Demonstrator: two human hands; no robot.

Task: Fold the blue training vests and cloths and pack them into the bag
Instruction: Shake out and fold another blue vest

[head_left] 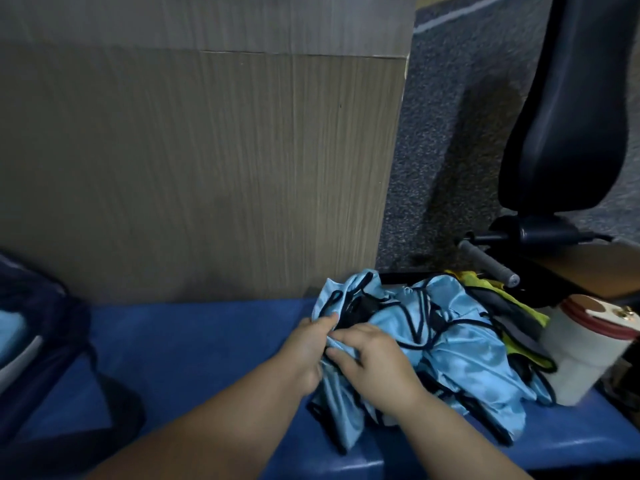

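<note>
A crumpled heap of light blue training vests (460, 344) with black trim lies on the right part of a blue padded bench (194, 341). My left hand (304, 344) pinches a fold of vest cloth at the heap's left edge. Right beside it, my right hand (370, 358) grips the same bunch of cloth, fingers curled over it. A dark blue bag (38, 327) stands at the left end of the bench, with some light blue cloth showing inside it.
A yellow-green vest (519, 313) lies behind the blue heap. A white cylindrical container with a red-rimmed lid (585, 348) stands at the right. A wood-grain panel (194, 168) rises behind the bench. A black padded seat and grey bar (488, 261) stand at the right.
</note>
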